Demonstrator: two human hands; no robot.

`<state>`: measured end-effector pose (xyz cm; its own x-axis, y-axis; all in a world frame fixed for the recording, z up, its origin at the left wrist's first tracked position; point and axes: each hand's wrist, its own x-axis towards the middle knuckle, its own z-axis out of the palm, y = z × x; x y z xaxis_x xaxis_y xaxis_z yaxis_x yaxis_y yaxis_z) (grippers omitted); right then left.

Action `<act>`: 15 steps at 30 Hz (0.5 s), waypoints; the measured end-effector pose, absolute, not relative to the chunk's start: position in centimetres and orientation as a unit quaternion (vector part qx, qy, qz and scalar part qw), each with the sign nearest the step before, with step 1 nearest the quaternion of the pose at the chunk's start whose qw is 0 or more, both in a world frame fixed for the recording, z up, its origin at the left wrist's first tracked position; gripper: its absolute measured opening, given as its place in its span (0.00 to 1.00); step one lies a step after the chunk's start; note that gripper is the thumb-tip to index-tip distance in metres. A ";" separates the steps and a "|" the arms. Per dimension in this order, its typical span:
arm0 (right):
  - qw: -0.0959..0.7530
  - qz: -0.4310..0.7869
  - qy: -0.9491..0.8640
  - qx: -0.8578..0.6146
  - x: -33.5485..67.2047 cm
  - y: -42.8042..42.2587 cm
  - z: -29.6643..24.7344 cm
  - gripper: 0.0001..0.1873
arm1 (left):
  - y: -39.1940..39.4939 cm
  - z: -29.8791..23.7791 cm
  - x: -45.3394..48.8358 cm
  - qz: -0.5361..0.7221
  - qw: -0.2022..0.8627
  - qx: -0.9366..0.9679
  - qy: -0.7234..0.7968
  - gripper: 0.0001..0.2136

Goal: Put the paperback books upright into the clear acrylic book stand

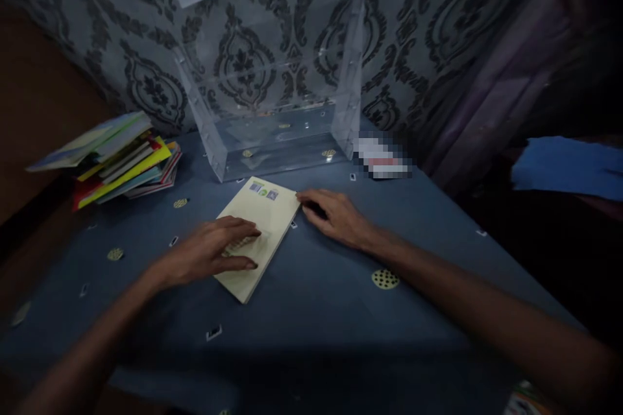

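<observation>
A cream-coloured book [275, 215] with small printed pictures near its top lies closed and slanted on the table, in front of a clear plastic rack. My left hand [214, 249] is over its lower left part, with thumb and fingers apart; whether the palm presses on the cover cannot be told. Print on the cover is partly hidden beneath these fingers. At the book's upper right corner, my right hand [338, 215] has its fingers bent, with the fingertips and thumb drawn together at the edge.
The clear rack [217, 142] stands at the back against a patterned wall. An uneven pile of books [129, 168] sits at the left. A blurred-out white item [382, 157] lies right of the rack. Dark blue cloth [311, 311] with small prints covers the table. Blue fabric [567, 168] is at far right.
</observation>
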<state>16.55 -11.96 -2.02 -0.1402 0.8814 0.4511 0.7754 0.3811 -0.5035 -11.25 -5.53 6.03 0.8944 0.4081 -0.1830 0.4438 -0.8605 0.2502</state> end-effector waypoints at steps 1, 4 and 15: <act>0.346 0.072 -0.756 -0.551 16.5 -11.9 -2.1 0.16 | -5.5 6.1 -12.8 -0.072 0.150 0.961 0.219 0.25; 0.324 0.065 -0.768 -0.548 16.4 -11.4 -2.3 0.18 | -6.7 6.1 -15.4 -0.091 0.122 0.966 0.208 0.28; 0.323 0.032 -0.779 -0.537 14.0 -12.4 -1.7 0.17 | -8.5 4.6 -15.4 -0.005 0.047 0.992 0.113 0.16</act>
